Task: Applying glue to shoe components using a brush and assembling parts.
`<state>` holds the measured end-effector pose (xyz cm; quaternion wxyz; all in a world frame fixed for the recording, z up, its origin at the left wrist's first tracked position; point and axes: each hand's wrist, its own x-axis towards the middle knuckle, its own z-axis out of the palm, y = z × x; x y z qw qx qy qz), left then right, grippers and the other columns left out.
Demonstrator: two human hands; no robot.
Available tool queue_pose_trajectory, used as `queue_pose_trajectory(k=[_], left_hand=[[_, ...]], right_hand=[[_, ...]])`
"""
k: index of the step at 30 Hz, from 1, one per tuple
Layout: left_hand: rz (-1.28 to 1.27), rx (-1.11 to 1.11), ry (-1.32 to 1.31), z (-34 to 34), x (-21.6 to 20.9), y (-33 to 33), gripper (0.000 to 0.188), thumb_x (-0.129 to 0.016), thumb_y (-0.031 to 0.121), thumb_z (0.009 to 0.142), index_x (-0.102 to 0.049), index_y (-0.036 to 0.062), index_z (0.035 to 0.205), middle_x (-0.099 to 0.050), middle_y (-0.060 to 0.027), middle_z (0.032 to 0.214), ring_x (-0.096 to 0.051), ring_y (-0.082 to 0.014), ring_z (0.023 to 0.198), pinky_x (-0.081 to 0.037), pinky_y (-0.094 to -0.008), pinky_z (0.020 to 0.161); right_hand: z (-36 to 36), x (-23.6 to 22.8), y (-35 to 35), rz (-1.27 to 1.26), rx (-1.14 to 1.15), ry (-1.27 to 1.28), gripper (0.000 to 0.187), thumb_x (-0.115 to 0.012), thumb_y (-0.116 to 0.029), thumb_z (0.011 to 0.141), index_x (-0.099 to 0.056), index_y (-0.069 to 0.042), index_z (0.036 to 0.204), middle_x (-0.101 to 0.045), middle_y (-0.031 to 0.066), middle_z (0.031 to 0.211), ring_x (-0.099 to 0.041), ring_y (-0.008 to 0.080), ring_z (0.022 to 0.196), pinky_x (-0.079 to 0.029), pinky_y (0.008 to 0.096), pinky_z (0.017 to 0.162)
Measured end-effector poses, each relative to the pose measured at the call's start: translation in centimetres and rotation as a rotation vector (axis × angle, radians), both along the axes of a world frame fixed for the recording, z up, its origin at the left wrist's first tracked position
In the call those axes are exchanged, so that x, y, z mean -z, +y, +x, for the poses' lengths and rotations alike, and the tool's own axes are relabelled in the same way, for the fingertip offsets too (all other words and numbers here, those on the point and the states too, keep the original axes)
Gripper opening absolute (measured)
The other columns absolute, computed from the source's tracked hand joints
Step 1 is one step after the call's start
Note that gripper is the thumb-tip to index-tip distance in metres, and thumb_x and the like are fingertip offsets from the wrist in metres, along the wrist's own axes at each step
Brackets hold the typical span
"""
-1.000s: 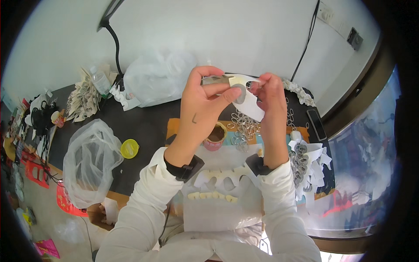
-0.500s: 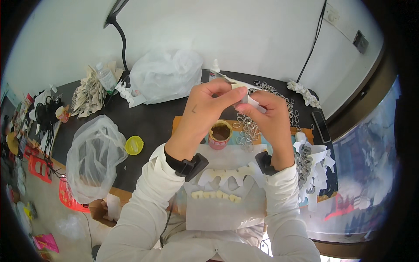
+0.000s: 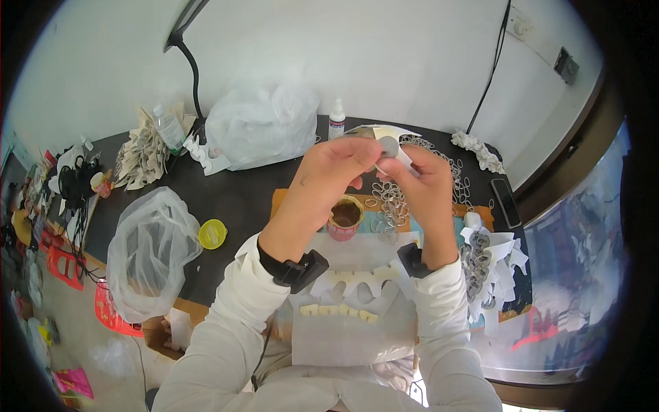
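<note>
Above the table's far middle, my left hand (image 3: 343, 161) and my right hand (image 3: 422, 180) are closed on a white cut piece (image 3: 405, 158) of sheet material. A grey round face (image 3: 389, 145) shows on it, between my thumbs and fingers. Part of the piece is hidden by my fingers. Below my hands stands an open pink tin (image 3: 343, 230) with brown stuff in it. Nearer me, white scalloped cut-outs (image 3: 357, 278) and a row of cream-coloured small pieces (image 3: 338, 311) lie on a pale sheet (image 3: 353, 343).
Many oval metal rings (image 3: 391, 206) lie behind and beside the tin. To the right are a bundle of white pieces with grey rings (image 3: 480, 268) and a phone (image 3: 506, 202). Left are a yellow lid (image 3: 213, 234) and clear bag (image 3: 151, 254); a spray bottle (image 3: 336, 120) stands behind.
The held piece has been turned, so its grey round face now shows between my thumbs. My left fingers have shifted on it; both hands stay close together.
</note>
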<state>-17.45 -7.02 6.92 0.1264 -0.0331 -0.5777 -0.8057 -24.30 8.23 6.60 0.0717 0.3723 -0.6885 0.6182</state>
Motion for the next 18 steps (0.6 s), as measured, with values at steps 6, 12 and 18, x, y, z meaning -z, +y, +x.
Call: queue_pose_trajectory(k=[6,12,18], left_hand=[[-0.379,-0.294,0.226,1.3,-1.7,-1.3,0.036,-0.076,0.036,0.085,-0.072,0.0005,0.094,-0.069,-0.0027,0.078,-0.059,-0.0068,0.068,-0.043,-0.0219,0.06],[-0.396,-0.327,0.188,1.8,-2.0,-0.6,0.015,-0.076,0.012,0.085,-0.071,-0.0016,0.09,-0.068,-0.0051,0.08,-0.06,-0.0094,0.074,-0.045,-0.0223,0.064],[-0.477,-0.389,0.375,1.0,-1.1,-0.4,0.011,-0.075,0.003,0.084,-0.071,-0.0019,0.093,-0.064,-0.0013,0.089,-0.056,-0.0094,0.079,-0.043,-0.0219,0.065]], right_hand=[[0.2,0.0,0.2,-0.131,-0.121,-0.089,0.03,-0.07,-0.026,0.091,-0.069,0.003,0.1,-0.066,0.0028,0.084,-0.059,0.0087,0.073,-0.048,0.0239,0.066],[0.8,0.2,-0.9,-0.194,-0.1,-0.039,0.036,-0.063,-0.033,0.096,-0.068,0.003,0.102,-0.064,0.0042,0.085,-0.059,0.0095,0.076,-0.049,0.0234,0.07],[0.7,0.8,-0.8,-0.143,0.048,0.131,0.02,-0.068,-0.019,0.092,-0.068,0.001,0.094,-0.064,0.0049,0.084,-0.057,0.0099,0.071,-0.045,0.0232,0.062]])
